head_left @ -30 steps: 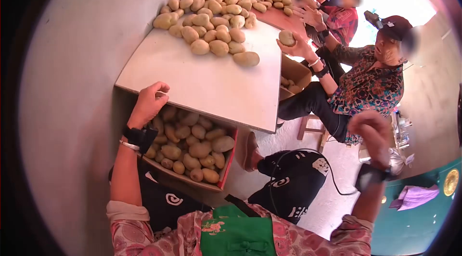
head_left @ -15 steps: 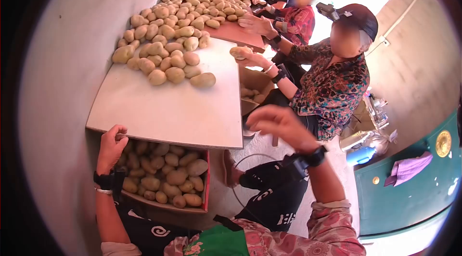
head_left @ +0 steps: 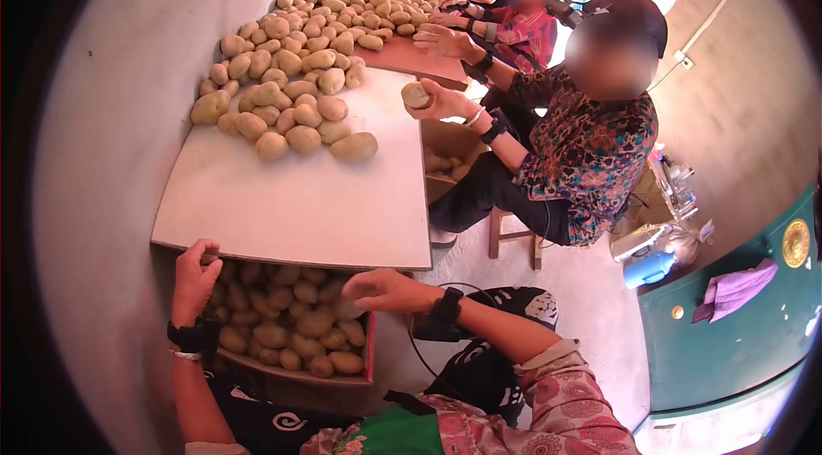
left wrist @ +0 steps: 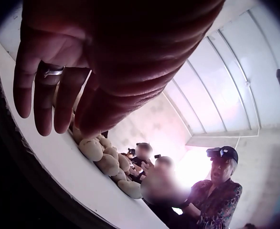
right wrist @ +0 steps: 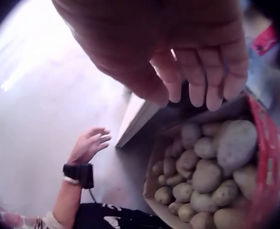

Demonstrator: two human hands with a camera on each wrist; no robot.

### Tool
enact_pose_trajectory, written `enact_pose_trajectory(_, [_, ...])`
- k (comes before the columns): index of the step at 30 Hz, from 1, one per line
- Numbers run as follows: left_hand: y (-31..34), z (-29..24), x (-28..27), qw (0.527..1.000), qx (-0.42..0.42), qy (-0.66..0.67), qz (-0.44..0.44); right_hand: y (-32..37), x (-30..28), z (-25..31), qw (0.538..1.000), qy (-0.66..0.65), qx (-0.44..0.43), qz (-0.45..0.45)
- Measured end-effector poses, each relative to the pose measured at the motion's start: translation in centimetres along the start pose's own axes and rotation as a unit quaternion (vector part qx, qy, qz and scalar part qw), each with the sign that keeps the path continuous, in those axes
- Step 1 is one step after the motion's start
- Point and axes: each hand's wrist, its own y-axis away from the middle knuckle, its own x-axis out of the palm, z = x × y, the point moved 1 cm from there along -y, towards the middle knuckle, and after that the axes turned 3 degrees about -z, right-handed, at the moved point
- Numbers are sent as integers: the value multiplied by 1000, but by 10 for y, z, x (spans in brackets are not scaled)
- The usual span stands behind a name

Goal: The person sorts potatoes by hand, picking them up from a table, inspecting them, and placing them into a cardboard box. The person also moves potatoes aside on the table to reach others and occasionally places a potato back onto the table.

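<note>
Fingers (left wrist: 43, 107) of the left hand (head_left: 195, 284) are extended and slightly parted, with nothing in their grasp; a metal ring (left wrist: 53, 73) circles 1 of them. This hand is beside the near edge of the white tabletop (head_left: 282, 211); whether it touches the edge I cannot tell. The right forearm is angled inward, and the right hand (head_left: 390, 291) hangs over the box, fingers relaxed, nearly straight and close together, holding nothing. Both wrists wear black straps.

Potatoes (head_left: 295, 335), oval to roundish with dull tan skins, fill the cardboard box (right wrist: 269, 167), whose side is bright red. It sits below the tabletop, a smooth, flat board. More potatoes, the potato pile (head_left: 287, 100), lie heaped at the table's far end. Nearby, a seated person (head_left: 591, 138) in a patterned shirt holds 1 potato.
</note>
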Motion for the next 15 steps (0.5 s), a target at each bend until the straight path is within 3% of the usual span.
enact_pose_trajectory(3, [-1,1,1,1000,18,3,-3,-23,10,37,998,-57,-33,-22])
enact_pose_trajectory(4, [3,2,3,1000,7,-1,1,-25,4,32,998,-60,-30,-20])
enact_pose_trajectory(6, [6,-3,3,1000,2,-2,-8,-38,-18,12,992,-21,-14,-122])
enact_pose_trajectory(8, [-3,-6,4,1000,7,2,-16,-40,-46,4,986,57,-17,-155])
enact_pose_trajectory(9, [-5,-4,7,1000,7,-4,-24,-42,-60,-1,986,15,-15,-163])
enact_pose_trajectory(13, [-14,-9,15,999,-9,-44,-6,-67,-107,0,964,70,-13,-256])
enact_pose_trajectory(15, [-22,-9,27,999,0,-31,-7,-82,-123,-2,911,241,-105,-318])
